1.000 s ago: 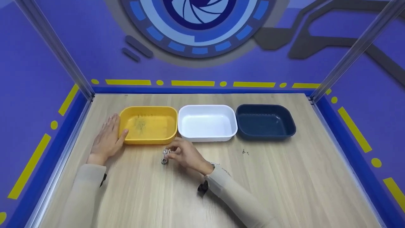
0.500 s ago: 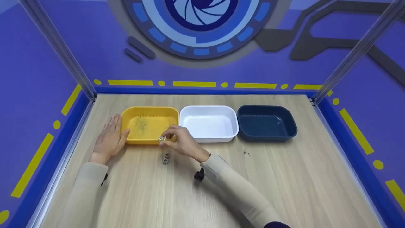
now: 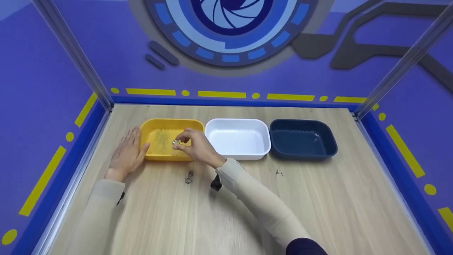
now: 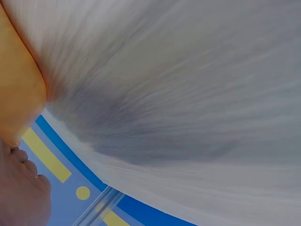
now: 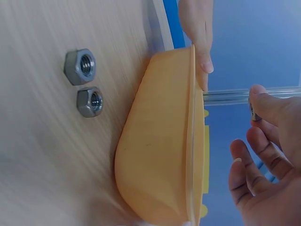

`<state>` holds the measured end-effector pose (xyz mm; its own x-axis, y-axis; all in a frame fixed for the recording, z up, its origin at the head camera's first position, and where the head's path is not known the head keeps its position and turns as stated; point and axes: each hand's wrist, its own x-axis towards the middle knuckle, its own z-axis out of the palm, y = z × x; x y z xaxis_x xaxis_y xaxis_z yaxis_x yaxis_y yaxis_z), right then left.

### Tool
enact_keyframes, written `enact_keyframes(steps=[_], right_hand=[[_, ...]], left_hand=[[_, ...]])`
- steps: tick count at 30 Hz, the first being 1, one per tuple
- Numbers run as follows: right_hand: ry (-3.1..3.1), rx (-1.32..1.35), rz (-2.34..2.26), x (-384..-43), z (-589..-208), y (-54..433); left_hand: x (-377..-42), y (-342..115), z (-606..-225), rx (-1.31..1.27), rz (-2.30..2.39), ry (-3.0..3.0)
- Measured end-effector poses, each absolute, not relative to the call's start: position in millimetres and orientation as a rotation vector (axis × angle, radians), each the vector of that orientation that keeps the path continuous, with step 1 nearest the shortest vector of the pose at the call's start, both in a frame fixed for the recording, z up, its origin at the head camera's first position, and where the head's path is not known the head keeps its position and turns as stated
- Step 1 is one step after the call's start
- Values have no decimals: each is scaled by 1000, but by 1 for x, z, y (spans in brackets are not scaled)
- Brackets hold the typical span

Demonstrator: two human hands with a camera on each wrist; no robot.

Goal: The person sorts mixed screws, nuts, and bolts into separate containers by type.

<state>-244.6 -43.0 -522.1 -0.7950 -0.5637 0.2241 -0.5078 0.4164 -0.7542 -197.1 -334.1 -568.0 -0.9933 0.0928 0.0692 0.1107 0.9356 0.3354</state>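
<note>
My right hand (image 3: 198, 144) pinches a small silver nut (image 3: 175, 142) between thumb and finger over the yellow bin (image 3: 166, 157). In the right wrist view, the pinched nut (image 5: 254, 112) shows as a thin metal edge, mostly hidden by the fingertips. My left hand (image 3: 127, 153) rests against the bin's left side, fingers straight and thumb at the rim. Two more hex nuts lie in front of the bin, a larger nut (image 5: 73, 70) beside a smaller nut (image 5: 83, 104).
A white bin (image 3: 237, 156) and a dark blue bin (image 3: 304, 156) stand in a row to the right of the yellow one. Small dark marks (image 3: 279, 173) show on the wooden table (image 3: 318, 205). Blue panels (image 3: 35, 71) enclose the back and sides.
My right hand has lifted one nut from the table and carried it up and forward over the yellow bin. Two nuts stay on the table. The left hand keeps its place at the bin.
</note>
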Motion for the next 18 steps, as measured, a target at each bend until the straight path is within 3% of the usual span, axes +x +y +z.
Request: enact_keyframes(steps=[18], right_hand=[[2715,-837,-1355,-273,-529,-77]], left_hand=[[-199,-335,-571,-160,-532,-3026]])
